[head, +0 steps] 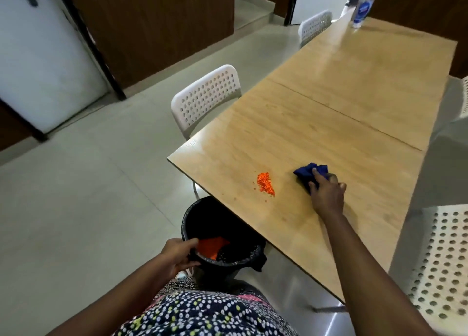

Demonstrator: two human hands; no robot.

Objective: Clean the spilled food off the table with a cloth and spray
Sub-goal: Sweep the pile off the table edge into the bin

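Observation:
A small heap of orange spilled food (265,184) lies near the front left edge of the long wooden table (342,102). To its right, my right hand (326,196) presses a crumpled dark blue cloth (305,172) flat on the tabletop. A black bin (222,244) lined with a black bag stands on the floor just below the table's edge, with orange food inside. My left hand (178,255) grips its near rim. A clear spray bottle (363,4) with a blue label stands at the table's far end.
White perforated chairs stand around the table: one at the left side (205,97), one further back (315,26), one at the right (440,264). A grey tiled floor spreads to the left. Brown wall panels and a white door are behind.

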